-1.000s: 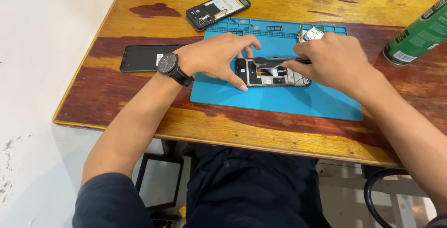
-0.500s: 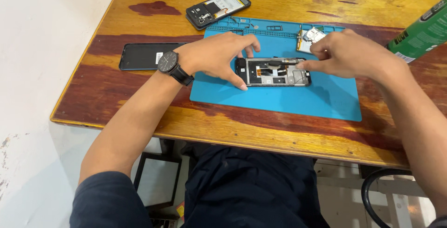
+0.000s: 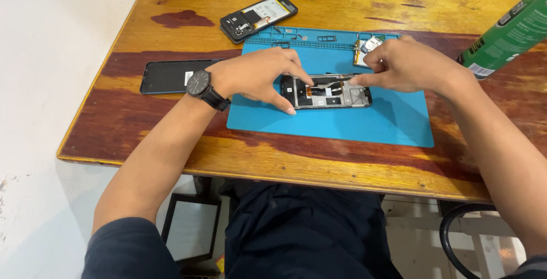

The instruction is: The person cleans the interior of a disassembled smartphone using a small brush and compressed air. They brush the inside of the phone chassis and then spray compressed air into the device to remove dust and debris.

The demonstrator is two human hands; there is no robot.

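A brown wooden surface (image 3: pixel 342 5) has dark red patches. At about eleven o'clock lies a black phone (image 3: pixel 259 17) with its back off. At nine o'clock lies a flat dark phone screen (image 3: pixel 171 76). At two o'clock a green spray can (image 3: pixel 507 31) lies tilted. Small loose parts (image 3: pixel 369 48) sit at twelve o'clock.

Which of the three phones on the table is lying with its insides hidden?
The dark phone left of the blue mat, beside the left hand. It shows only a flat black surface; the other two are opened, showing components.
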